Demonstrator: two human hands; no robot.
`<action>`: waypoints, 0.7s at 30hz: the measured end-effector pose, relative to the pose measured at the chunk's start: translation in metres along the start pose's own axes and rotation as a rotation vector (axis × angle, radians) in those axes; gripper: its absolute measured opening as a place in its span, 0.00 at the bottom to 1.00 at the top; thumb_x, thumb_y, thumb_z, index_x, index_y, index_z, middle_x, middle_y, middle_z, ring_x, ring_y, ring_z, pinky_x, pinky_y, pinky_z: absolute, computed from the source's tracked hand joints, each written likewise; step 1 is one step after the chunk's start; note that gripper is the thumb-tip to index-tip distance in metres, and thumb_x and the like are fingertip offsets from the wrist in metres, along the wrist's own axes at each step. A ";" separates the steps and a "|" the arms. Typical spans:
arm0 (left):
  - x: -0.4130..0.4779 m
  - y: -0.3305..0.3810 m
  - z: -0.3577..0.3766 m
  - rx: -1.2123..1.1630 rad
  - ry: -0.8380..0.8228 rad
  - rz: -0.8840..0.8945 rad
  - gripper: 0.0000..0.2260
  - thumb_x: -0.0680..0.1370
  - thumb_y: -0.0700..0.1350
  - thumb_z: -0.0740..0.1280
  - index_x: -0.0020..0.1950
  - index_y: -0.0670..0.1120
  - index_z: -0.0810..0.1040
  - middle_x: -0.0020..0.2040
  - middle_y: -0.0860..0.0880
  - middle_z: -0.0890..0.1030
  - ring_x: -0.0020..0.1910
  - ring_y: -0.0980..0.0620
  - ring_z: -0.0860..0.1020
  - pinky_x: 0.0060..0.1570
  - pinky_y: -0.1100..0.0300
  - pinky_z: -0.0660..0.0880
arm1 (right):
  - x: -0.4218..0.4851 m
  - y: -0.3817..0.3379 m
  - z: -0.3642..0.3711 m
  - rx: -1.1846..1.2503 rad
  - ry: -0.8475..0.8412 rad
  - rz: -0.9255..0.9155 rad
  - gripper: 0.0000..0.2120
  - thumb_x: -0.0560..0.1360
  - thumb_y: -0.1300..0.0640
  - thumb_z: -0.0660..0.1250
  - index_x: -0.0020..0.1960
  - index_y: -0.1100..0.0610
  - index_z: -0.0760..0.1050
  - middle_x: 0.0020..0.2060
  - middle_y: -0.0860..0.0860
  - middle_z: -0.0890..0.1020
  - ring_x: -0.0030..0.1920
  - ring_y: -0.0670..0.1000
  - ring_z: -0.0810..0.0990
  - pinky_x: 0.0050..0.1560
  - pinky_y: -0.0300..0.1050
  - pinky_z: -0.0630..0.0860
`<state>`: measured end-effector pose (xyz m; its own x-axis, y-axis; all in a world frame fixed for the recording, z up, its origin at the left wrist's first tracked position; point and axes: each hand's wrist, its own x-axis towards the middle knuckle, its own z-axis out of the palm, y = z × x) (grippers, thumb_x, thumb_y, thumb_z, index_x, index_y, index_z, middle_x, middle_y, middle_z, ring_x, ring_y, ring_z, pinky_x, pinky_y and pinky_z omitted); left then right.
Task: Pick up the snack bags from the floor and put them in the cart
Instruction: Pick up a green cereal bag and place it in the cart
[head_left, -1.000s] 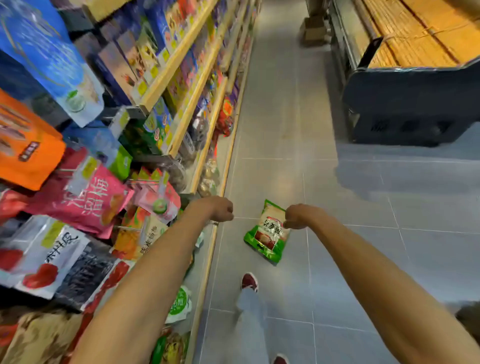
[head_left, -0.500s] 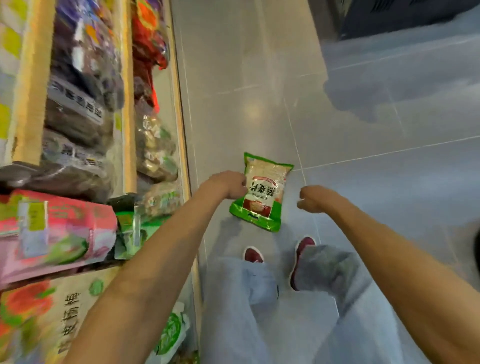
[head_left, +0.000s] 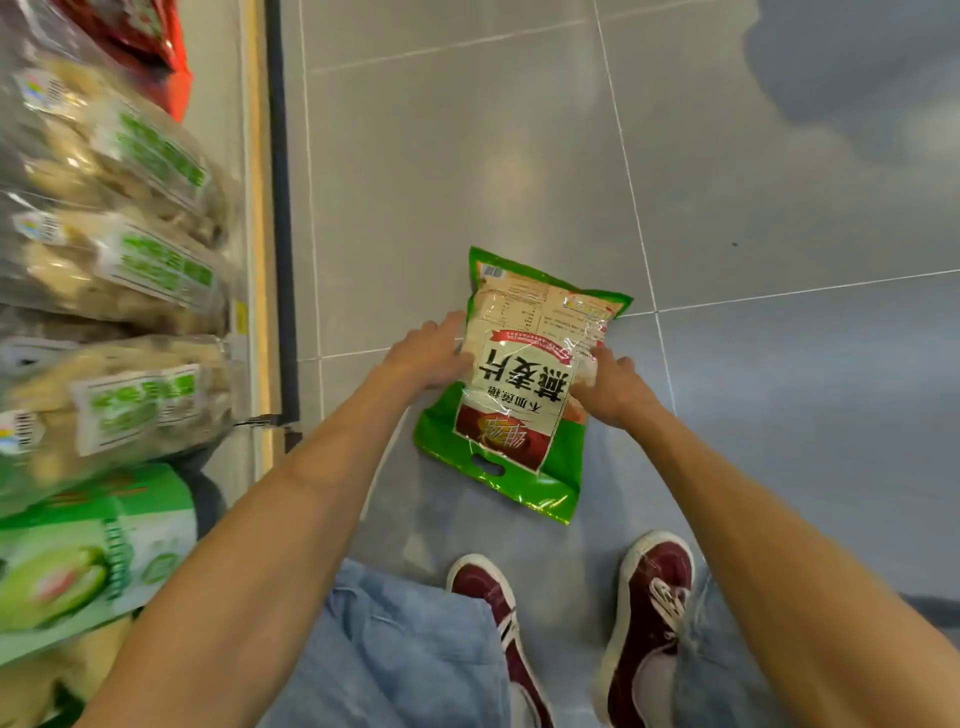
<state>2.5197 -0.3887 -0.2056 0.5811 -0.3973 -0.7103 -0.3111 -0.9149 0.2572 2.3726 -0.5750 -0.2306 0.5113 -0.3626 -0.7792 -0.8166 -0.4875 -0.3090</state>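
Observation:
A green snack bag with a clear window and red label lies on the grey tiled floor, just ahead of my feet. My left hand grips its left edge, fingers curled against the side. My right hand grips the right edge, and its fingers dent the plastic. The bag's handle end points toward me. No cart is in view.
Store shelves packed with bagged goods run along the left, close to my left arm. My red shoes and jeans fill the bottom of the view. Grey tiles stretch away ahead and to the right.
I have bent lower over the floor. Both hands, held apart above the bag before, have closed in on its two sides.

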 end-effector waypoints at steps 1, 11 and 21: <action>0.014 -0.004 0.010 -0.059 0.008 0.005 0.31 0.80 0.53 0.65 0.80 0.54 0.56 0.71 0.40 0.71 0.68 0.39 0.72 0.65 0.43 0.72 | 0.017 0.003 0.009 0.064 0.010 0.008 0.35 0.78 0.47 0.66 0.79 0.52 0.54 0.71 0.62 0.63 0.68 0.66 0.70 0.68 0.61 0.69; 0.070 -0.019 0.087 -0.527 -0.039 0.080 0.39 0.80 0.48 0.67 0.81 0.62 0.44 0.78 0.48 0.66 0.72 0.46 0.69 0.68 0.50 0.67 | 0.078 0.024 0.081 0.437 0.137 0.007 0.49 0.75 0.45 0.71 0.78 0.37 0.35 0.69 0.61 0.61 0.65 0.65 0.72 0.63 0.60 0.72; 0.089 -0.022 0.100 -0.751 0.063 0.103 0.41 0.76 0.41 0.72 0.79 0.64 0.54 0.75 0.50 0.69 0.64 0.48 0.78 0.49 0.51 0.82 | 0.084 0.026 0.095 0.585 0.263 -0.027 0.49 0.73 0.50 0.74 0.76 0.32 0.40 0.64 0.57 0.66 0.58 0.58 0.78 0.50 0.51 0.77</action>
<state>2.5030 -0.3965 -0.3396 0.6254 -0.4665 -0.6255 0.2161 -0.6667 0.7133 2.3688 -0.5431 -0.3556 0.5216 -0.5751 -0.6302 -0.7757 -0.0121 -0.6310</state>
